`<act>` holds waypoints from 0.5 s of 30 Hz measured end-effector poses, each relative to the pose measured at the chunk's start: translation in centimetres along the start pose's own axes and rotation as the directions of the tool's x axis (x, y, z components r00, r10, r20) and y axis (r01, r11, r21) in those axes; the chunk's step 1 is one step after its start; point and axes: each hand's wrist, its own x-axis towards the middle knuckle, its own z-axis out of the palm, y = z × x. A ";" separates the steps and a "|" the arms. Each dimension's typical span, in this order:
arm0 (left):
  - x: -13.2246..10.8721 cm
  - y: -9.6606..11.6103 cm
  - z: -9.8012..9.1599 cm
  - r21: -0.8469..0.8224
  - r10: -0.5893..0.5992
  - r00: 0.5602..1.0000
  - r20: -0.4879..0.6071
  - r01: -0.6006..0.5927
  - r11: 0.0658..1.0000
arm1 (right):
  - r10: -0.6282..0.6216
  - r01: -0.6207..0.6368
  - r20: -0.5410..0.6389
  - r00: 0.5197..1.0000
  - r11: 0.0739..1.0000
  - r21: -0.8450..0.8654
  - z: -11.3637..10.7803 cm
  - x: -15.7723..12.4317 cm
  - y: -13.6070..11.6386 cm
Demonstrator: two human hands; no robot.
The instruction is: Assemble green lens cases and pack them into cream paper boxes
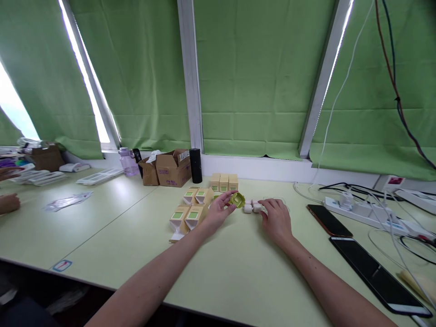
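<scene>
A shallow green piece (237, 200) with a scalloped rim is raised at mid-table, pinched at its left edge between the thumb and fingers of the left hand (220, 212). It is probably light, thin-walled and fairly stiff; the rim offers the best hold, and a hard squeeze might bend it. Just to its right lie small white pieces (248, 209), likely smooth and apt to roll, best taken by their sides. The right hand (277, 220) is curled narrowly over them, fingertips at the rightmost; whether it grips one cannot be told at this scale. To the left stand cream boxes with green labels (193, 216); farther back, three more boxes (224, 183) form a row. Beyond, at far left, is a cardboard carton (173, 169); at right, two phones (329, 221) lie on the table (231, 281).
</scene>
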 end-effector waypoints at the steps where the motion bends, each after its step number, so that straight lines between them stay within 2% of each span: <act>1: 0.0 0.0 0.0 -0.004 -0.007 1.000 0.000 0.007 1.000 | -0.003 0.004 0.015 1.000 0.999 -0.040 0.1 0.1 0.0; 8: 0.0 0.0 -0.2 -0.024 0.005 1.000 -0.026 -0.006 1.000 | -0.074 0.106 0.140 0.987 0.965 -0.241 0.3 1.3 -0.2; 15: 0.0 -0.1 -0.3 -0.018 0.003 0.999 -0.044 -0.004 1.000 | -0.133 0.177 0.176 0.975 0.949 -0.262 0.8 1.8 -0.2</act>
